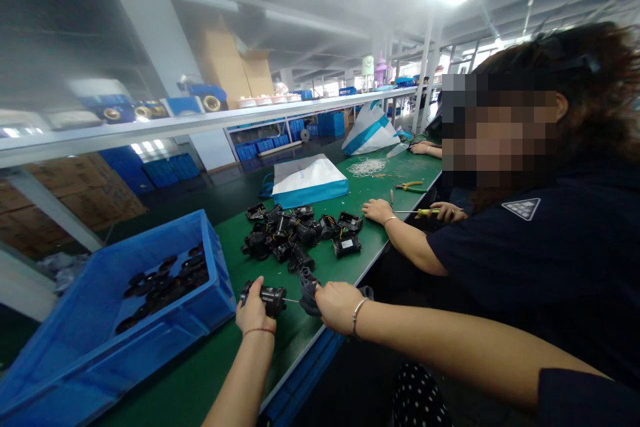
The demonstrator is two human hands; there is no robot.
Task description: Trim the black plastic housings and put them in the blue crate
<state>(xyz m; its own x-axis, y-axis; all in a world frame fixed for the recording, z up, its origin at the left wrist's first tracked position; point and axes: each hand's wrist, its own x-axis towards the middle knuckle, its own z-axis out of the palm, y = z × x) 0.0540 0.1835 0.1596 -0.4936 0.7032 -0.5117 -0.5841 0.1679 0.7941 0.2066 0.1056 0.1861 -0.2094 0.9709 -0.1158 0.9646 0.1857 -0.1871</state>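
Note:
My left hand (253, 310) is closed around a black cylindrical part (273, 300) above the green table (295, 340), near its front edge. To its right, my right hand (340, 305) is closed on a dark grey cloth (309, 293). A thin metal shaft (293, 301) runs between the cloth and the end of the black part; any handle is hidden by the cloth and hand. Several black housings with small wires lie in a pile (300, 233) just beyond my hands.
A blue bin (215, 280) holding dark round parts stands at left. A white and blue bag (310, 177) lies behind the pile. At right, a co-worker's hand (377, 211) rests near a screwdriver (425, 212) and pliers (411, 185). A shelf (280, 110) runs above.

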